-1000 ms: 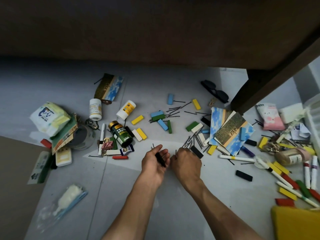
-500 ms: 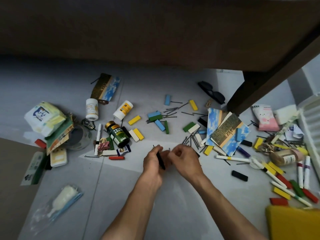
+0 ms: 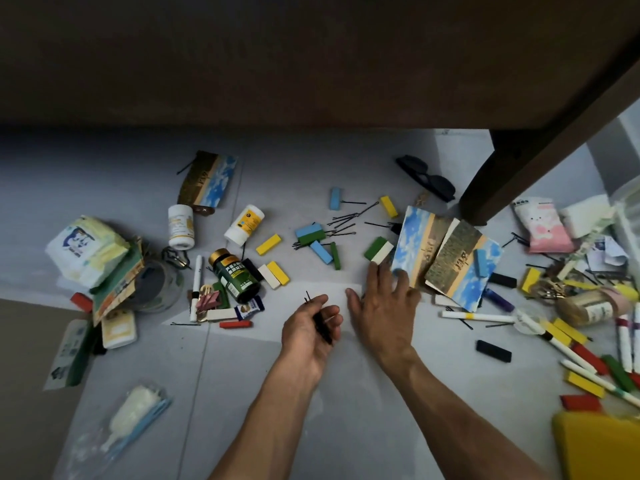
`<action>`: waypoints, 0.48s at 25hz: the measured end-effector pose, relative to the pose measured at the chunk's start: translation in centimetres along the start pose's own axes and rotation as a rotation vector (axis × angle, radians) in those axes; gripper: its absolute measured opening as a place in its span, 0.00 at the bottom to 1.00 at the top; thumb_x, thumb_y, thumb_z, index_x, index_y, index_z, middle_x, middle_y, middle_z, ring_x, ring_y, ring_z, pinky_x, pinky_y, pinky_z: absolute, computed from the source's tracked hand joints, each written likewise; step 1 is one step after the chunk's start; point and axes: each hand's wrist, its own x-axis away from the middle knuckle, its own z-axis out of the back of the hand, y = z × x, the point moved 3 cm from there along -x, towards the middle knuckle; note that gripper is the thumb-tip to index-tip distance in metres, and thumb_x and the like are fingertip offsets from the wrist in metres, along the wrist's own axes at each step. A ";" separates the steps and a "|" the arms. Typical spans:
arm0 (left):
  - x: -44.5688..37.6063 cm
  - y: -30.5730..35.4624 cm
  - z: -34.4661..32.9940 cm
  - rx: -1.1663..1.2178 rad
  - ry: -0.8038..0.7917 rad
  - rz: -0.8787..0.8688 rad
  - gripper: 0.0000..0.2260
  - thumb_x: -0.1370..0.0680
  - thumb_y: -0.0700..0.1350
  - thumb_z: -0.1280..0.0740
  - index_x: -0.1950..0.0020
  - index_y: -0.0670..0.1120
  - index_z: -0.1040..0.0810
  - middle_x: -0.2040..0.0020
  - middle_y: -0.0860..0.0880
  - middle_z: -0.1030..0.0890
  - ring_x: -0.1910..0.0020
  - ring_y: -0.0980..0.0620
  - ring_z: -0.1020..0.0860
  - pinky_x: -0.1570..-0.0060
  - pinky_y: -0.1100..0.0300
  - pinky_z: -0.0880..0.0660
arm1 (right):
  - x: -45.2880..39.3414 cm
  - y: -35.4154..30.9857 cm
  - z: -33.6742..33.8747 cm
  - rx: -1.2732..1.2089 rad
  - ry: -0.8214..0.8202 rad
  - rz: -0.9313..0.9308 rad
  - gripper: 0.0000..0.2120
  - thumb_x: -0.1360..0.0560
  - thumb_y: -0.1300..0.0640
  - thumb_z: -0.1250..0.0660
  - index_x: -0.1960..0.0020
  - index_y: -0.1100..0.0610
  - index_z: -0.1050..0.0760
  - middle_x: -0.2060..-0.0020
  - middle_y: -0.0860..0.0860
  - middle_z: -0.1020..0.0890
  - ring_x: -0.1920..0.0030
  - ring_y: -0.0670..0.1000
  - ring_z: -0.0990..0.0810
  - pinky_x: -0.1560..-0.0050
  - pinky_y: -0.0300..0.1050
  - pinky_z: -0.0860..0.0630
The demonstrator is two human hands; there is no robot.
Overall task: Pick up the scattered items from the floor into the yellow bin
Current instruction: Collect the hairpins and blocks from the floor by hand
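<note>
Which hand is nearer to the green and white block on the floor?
Right. The right hand reaches forward, its fingertips just below the green and white block. The left hand sits further back and to the left, holding black hairpins.

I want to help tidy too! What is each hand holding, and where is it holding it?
The left hand grips a bunch of black hairpins around their middle. The right hand holds nothing, fingers spread.

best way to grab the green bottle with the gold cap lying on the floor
Grip the green bottle across the middle of its labelled body, coming from above. It lies on its side, gold cap toward the upper left, so the round sides are exposed; clips and blocks crowd its lower end.
</note>
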 end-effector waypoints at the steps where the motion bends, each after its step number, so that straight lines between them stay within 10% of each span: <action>1: 0.0 0.1 0.2 -0.002 0.002 0.005 0.04 0.21 0.38 0.37 0.52 0.41 0.22 0.66 0.43 0.21 0.72 0.49 0.24 0.72 0.61 0.29 | 0.0 0.0 -0.3 0.006 0.061 0.046 0.27 0.23 0.41 0.38 0.34 0.59 0.29 0.37 0.59 0.27 0.40 0.64 0.30 0.49 0.59 0.29; 12: -1.4 -1.4 -0.8 -0.020 0.024 0.056 0.04 0.23 0.38 0.34 0.49 0.41 0.22 0.66 0.44 0.21 0.70 0.49 0.23 0.73 0.63 0.27 | 1.9 3.2 0.0 -0.261 0.209 -0.240 0.28 0.30 0.42 0.30 0.39 0.60 0.27 0.43 0.59 0.25 0.44 0.63 0.27 0.47 0.59 0.28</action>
